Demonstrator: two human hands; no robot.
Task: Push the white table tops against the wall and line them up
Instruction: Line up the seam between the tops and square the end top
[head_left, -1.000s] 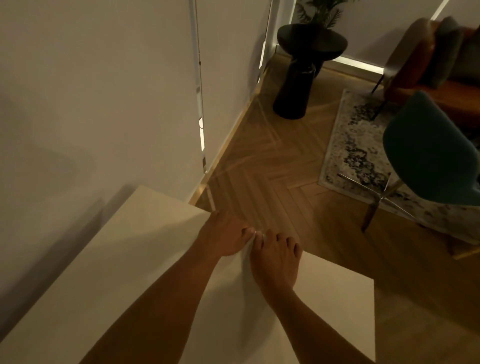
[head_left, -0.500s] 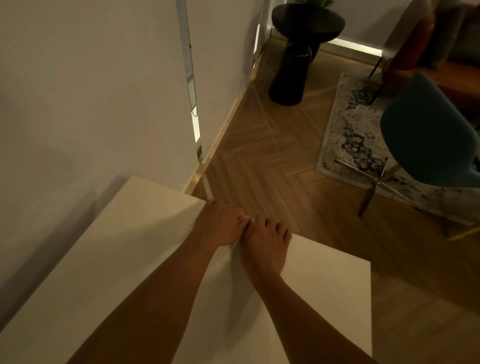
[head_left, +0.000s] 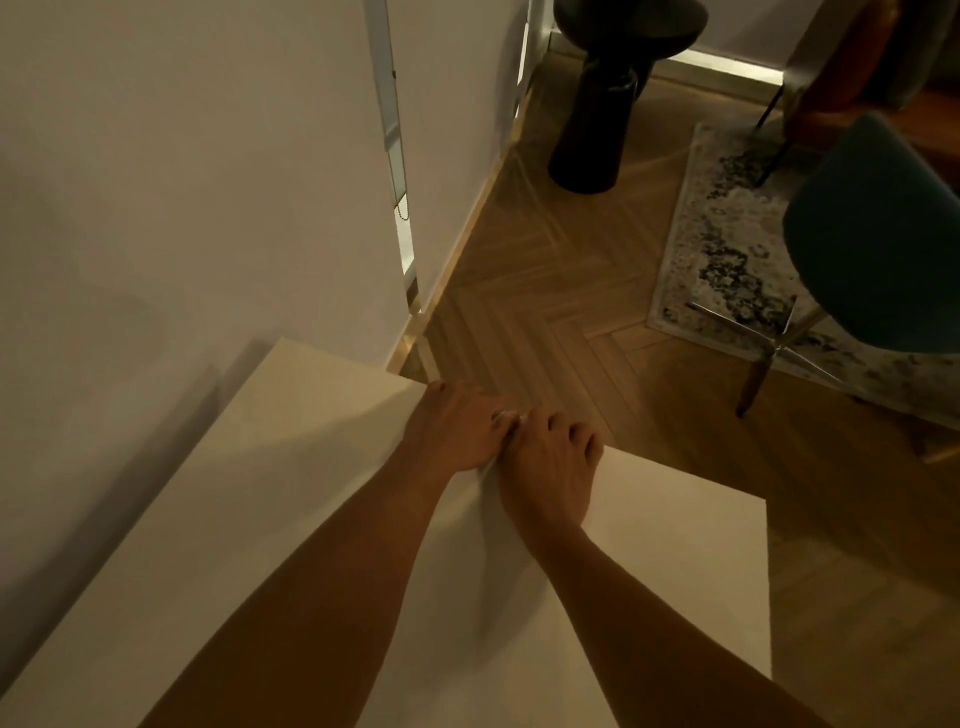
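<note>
Two white table tops lie side by side under my arms: the left table top (head_left: 249, 499) runs along the wall (head_left: 182, 197), and the right table top (head_left: 670, 561) sits just beside it on the room side, its far edge set back nearer to me than its neighbour's. I can't see the seam between them clearly; my forearms cover most of it.

Both hands meet at the far edge, where the two panels join. My left hand (head_left: 457, 431) rests on the far right corner of the left table top, fingers curled over the edge. My right hand (head_left: 545, 462) lies on the far left corner of the right one, palm down, fingertips hooked over the rim. The hands touch each other. Each has hold of its own edge rather than lifting anything.

I judge these panels stiff and fairly heavy, with smooth faces that a flat palm could slip on, so the edges and corners are the sensible places to take hold. Pushing near one corner may swing a panel, so I'd watch the far edges as they come level.

Beyond lie the herringbone floor (head_left: 545, 312), a rug (head_left: 727, 234), a teal chair (head_left: 878, 228) and a black pedestal table (head_left: 602, 104).
</note>
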